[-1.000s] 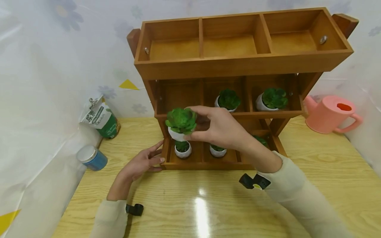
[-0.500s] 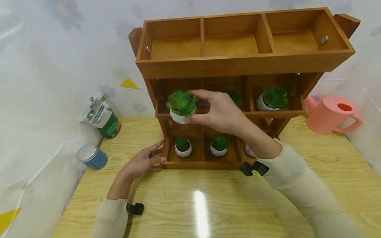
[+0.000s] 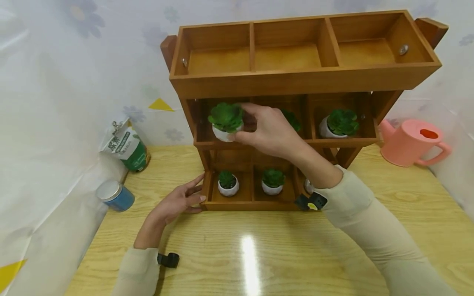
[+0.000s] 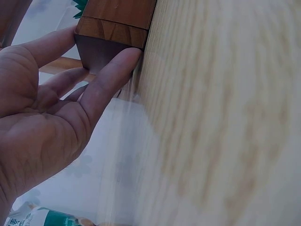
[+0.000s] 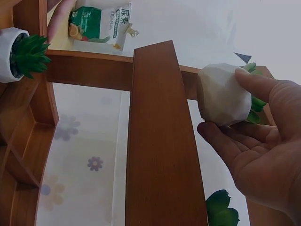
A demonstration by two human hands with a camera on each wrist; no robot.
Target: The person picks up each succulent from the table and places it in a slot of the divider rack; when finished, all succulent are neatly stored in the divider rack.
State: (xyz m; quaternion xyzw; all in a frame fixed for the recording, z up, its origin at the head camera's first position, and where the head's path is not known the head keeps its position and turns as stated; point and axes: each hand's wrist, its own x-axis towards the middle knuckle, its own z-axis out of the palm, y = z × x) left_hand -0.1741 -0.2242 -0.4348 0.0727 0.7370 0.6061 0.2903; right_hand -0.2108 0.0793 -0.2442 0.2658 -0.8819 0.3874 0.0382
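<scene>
My right hand [image 3: 270,127] pinches a potted succulent [image 3: 226,116] by its small white pot, thumb on one side and fingers on the other. In the head view the plant overlaps the left compartment of the wooden plant stand's middle tier [image 3: 281,143]. The right wrist view shows the faceted white pot [image 5: 221,96] from below, close to the stand's front board [image 5: 162,141]. My left hand [image 3: 179,202] touches the left end of the bottom tier; in the left wrist view its extended fingers [image 4: 110,75] rest against the corner of the wood [image 4: 110,30].
Other potted succulents stand in the middle tier, one at right [image 3: 338,123], and in the bottom tier, at left [image 3: 227,183] and centre [image 3: 273,182]. A pink watering can [image 3: 411,144] is right of the stand. Left are a green-and-white pouch [image 3: 127,146] and a blue jar [image 3: 115,196].
My right hand has raised the potted succulent from in front of the bottom tier up to the middle tier's left compartment. The left hand has stayed against the stand.
</scene>
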